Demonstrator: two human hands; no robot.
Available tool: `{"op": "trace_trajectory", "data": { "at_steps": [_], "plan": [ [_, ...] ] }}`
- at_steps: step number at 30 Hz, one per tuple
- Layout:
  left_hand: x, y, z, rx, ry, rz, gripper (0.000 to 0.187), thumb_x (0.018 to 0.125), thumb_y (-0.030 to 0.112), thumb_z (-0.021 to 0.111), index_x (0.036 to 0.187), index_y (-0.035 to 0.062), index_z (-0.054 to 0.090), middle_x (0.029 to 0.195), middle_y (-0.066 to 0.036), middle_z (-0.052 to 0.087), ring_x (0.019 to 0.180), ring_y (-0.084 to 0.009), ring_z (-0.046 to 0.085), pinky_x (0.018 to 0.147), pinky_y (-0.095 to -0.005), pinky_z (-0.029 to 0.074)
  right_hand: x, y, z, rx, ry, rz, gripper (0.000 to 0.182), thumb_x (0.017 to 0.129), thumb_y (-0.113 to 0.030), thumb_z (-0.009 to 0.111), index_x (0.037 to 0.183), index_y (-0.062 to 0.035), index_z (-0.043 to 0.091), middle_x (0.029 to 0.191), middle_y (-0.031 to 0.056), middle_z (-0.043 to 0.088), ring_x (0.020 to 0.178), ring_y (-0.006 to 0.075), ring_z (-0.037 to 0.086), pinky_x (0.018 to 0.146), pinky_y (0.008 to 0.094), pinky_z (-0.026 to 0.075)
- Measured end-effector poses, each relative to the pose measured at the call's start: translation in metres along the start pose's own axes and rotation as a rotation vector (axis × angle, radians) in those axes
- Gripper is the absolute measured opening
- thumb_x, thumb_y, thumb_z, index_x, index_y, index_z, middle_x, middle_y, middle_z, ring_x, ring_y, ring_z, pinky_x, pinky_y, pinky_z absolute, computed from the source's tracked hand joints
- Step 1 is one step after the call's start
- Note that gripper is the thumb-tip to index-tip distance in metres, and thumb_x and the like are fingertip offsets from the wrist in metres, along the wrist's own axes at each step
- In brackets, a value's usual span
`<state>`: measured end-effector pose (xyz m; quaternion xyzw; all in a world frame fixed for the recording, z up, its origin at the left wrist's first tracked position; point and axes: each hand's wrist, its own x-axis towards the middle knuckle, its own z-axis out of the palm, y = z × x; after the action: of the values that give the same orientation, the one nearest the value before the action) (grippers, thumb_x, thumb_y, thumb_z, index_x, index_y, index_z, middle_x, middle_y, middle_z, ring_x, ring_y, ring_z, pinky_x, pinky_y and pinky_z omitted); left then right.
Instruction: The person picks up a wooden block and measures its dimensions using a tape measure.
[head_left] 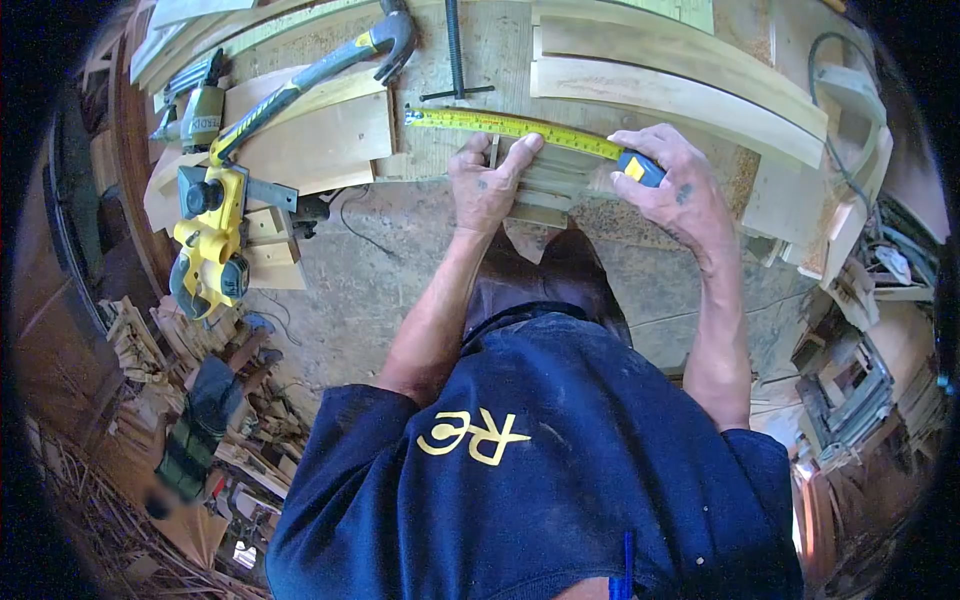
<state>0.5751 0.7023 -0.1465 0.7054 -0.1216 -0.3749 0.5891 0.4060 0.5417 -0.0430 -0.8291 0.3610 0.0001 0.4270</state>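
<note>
A yellow tape measure (pixel 510 127) is stretched across the workbench, its blade running left from a blue and yellow case. My right hand (pixel 672 185) grips the case at the blade's right end. My left hand (pixel 487 183) presses flat on a small grey wooden piece (pixel 556 180) at the bench edge, with a finger against the blade and a pencil-like stick between its fingers. The blade lies over the piece's far side.
A hammer (pixel 320 72) with a yellow and black handle lies at the upper left, above a yellow power planer (pixel 212 235). Curved wooden boards (pixel 680 95) lie at the upper right. A black metal square (pixel 456 55) rests on the bench. Wood scraps cover the floor (pixel 200 400).
</note>
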Motion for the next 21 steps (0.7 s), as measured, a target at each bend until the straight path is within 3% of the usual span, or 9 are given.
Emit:
{"op": "trace_trajectory", "data": {
  "at_steps": [21],
  "plan": [
    [0.002,-0.0014,0.0006,0.059,0.012,0.0,0.027,0.085,0.024,0.084,0.091,-0.0004,0.076,0.076,-0.003,0.073,0.066,-0.0094,0.062,0.064,-0.0289,0.052,0.0002,0.0056,0.0008,-0.006,0.011,-0.047,0.042,0.083,-0.021,0.077,0.121,-0.0042,0.072,0.108,0.0134,0.069,0.1,0.0266,0.069,0.09,0.0361,0.054]
  ]
}}
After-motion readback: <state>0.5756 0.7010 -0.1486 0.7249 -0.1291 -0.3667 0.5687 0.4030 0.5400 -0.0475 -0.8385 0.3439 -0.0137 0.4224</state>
